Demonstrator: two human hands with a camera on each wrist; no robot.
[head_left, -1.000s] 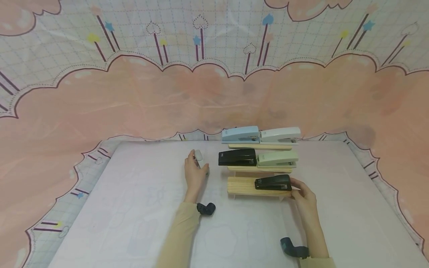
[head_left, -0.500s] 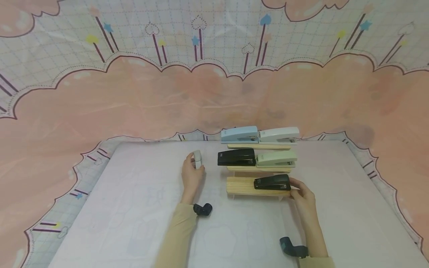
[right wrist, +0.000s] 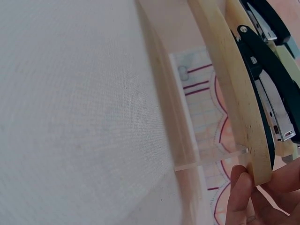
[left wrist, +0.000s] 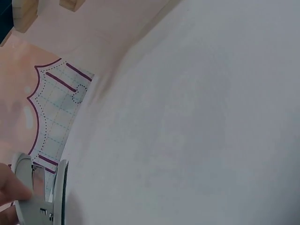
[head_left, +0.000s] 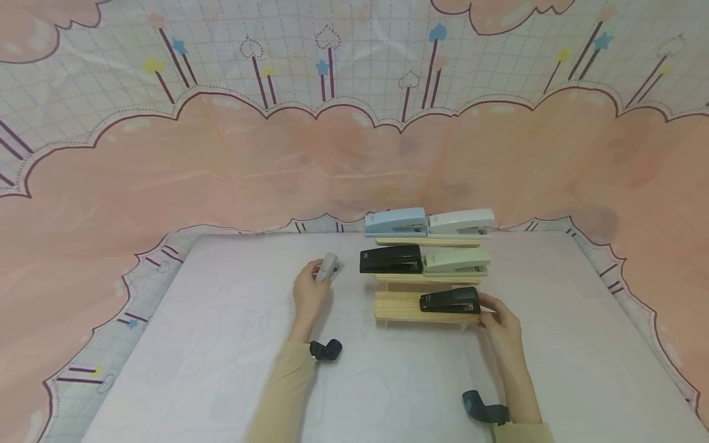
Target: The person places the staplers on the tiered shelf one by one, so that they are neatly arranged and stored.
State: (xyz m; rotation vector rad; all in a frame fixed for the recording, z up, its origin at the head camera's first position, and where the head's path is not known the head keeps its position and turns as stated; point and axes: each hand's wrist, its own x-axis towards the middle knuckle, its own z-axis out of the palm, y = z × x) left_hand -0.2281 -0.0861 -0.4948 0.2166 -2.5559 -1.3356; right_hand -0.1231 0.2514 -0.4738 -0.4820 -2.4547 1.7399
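Observation:
My left hand (head_left: 307,294) grips a light grey stapler (head_left: 328,267) over the white table, left of a stepped wooden rack. The left wrist view shows fingers on the body of this stapler (left wrist: 35,211) at the lower left corner. On the rack's front step (head_left: 397,306), a black stapler (head_left: 450,300) lies on the right half. My right hand (head_left: 503,323) is at that step's right end, beside the stapler. Close up in the right wrist view, thumb and fingers pinch the end of the wooden board (right wrist: 234,93), with the black stapler (right wrist: 276,89) lying along it.
The middle step carries another black stapler (head_left: 390,259) and a light green stapler (head_left: 456,263). Higher up at the back stand a blue stapler (head_left: 395,223) and a white stapler (head_left: 461,223). A patterned cloth (head_left: 332,160) hangs behind the white table (head_left: 221,369).
The left hand has shifted a little left, turning the light grey stapler so its front now points up and to the right. My right hand has stayed at the step's end.

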